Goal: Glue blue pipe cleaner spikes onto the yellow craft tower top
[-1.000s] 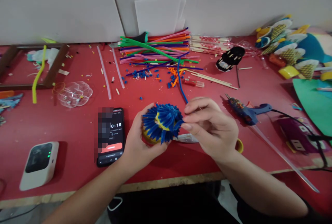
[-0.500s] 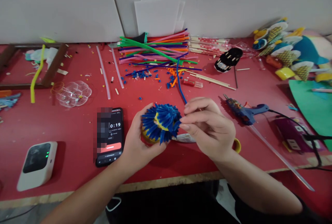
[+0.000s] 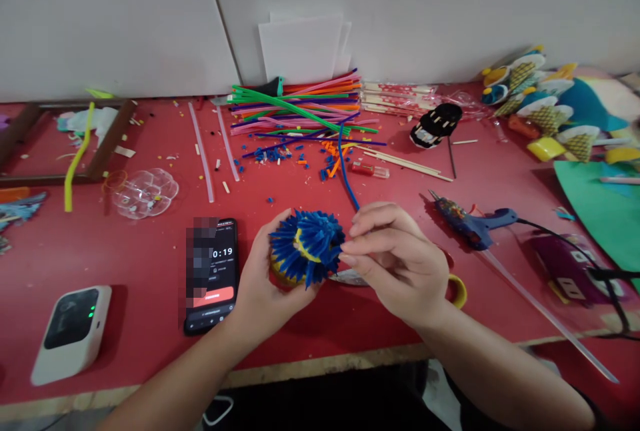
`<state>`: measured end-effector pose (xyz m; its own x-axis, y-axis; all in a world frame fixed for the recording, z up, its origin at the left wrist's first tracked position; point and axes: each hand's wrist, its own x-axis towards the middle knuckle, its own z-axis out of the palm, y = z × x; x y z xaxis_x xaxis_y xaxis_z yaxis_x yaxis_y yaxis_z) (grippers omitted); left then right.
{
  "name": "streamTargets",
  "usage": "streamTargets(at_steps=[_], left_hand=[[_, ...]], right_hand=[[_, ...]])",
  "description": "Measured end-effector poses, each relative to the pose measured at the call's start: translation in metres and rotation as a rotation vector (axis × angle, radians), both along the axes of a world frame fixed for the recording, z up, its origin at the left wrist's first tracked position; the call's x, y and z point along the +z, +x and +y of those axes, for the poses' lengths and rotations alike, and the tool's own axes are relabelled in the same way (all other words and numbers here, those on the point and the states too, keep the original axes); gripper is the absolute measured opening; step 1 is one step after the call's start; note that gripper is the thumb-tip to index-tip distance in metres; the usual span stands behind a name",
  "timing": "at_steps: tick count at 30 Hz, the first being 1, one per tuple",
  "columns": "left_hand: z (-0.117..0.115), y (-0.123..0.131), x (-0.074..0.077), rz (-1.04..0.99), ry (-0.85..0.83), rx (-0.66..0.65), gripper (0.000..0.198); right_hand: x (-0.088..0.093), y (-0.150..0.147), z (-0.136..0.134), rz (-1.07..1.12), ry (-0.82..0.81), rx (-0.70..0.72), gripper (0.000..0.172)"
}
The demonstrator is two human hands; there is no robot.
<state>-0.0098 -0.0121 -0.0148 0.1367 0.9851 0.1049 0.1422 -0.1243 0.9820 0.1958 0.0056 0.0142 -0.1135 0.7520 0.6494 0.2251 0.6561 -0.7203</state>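
Note:
My left hand (image 3: pixel 260 278) cups a round yellow object covered with short blue straw pieces (image 3: pixel 306 246), holding it just above the red table (image 3: pixel 150 324). My right hand (image 3: pixel 397 261) is closed in a pinch against the object's right side, its fingertips touching the blue spikes. A long blue straw (image 3: pixel 345 168) runs from behind my right fingers up toward the straw pile; whether the fingers grip it is hidden.
A pile of coloured straws (image 3: pixel 300 108) and cut bits lie at the back. A phone (image 3: pixel 213 274) showing a timer and a white device (image 3: pixel 73 332) sit to the left. A blue glue gun (image 3: pixel 473 223) with cable lies right; craft pieces (image 3: pixel 550 111) far right.
The view has shifted slightly, so everything sits a little lower in frame. The phone timer went from 0:18 to 0:19. My hands keep the same hold on the spiky object.

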Motion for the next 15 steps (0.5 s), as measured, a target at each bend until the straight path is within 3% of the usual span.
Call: streamTargets(at_steps=[8, 15], left_hand=[[-0.0038, 0.0013, 0.0029, 0.001, 0.019, -0.038, 0.079], [-0.0055, -0.0032, -0.0027, 0.092, 0.084, 0.003, 0.084]], right_hand=[[0.0025, 0.0011, -0.0009, -0.023, 0.007, 0.007, 0.015], [0.0021, 0.0025, -0.0003, -0.043, 0.027, 0.010, 0.013]])
